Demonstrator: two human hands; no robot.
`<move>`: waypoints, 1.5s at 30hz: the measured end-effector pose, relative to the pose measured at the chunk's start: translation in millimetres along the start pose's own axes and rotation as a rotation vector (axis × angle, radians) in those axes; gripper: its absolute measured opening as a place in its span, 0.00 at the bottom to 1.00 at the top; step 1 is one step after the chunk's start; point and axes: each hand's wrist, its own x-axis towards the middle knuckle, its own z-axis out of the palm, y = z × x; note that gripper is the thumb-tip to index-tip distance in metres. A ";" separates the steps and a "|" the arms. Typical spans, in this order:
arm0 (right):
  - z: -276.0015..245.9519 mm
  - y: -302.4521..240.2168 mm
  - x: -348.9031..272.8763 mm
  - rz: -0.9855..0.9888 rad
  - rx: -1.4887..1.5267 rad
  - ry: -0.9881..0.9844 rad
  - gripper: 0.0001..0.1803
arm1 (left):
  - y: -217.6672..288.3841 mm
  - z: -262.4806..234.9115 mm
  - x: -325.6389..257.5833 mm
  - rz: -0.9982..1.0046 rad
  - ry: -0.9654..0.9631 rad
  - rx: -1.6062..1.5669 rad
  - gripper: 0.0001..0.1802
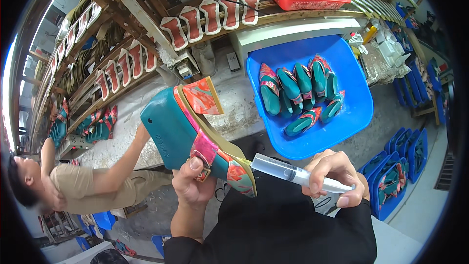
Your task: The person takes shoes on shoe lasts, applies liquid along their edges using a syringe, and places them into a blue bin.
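My left hand [194,184] is closed around a high-heeled shoe [234,139], its thumb near the gold buckle [202,172] on the pink strap. The shoe has a floral toe and block heel and sits on a teal plastic last [168,120]. In my right hand [337,176] is a clear syringe [283,170] with pale liquid, gripped by the barrel and plunger. Its yellowish tip meets the edge of the sole near the toe; whether it touches cannot be made out.
A blue tub [312,139] with several shoes on teal lasts stands ahead to the right. Red-and-white sole pieces [210,17] line the racks, below a red basket [317,4]. At left, a co-worker [93,183] reaches over the bench. Blue bins [386,186] hold more shoes at right.
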 end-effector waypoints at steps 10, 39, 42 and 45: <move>-2.4 -8.2 -1.0 0.038 -0.064 -0.013 0.28 | 2.5 -8.1 -1.6 0.008 0.068 0.007 0.36; -1.0 2.6 -15.1 0.017 -0.041 0.032 0.28 | 14.0 11.3 25.2 0.133 0.174 -0.233 0.23; -0.1 4.4 -17.0 0.018 -0.034 0.040 0.28 | 15.5 10.0 26.7 0.133 0.175 -0.253 0.21; 0.9 4.8 -19.0 0.033 -0.032 0.044 0.28 | 17.1 9.3 26.9 0.129 0.173 -0.281 0.21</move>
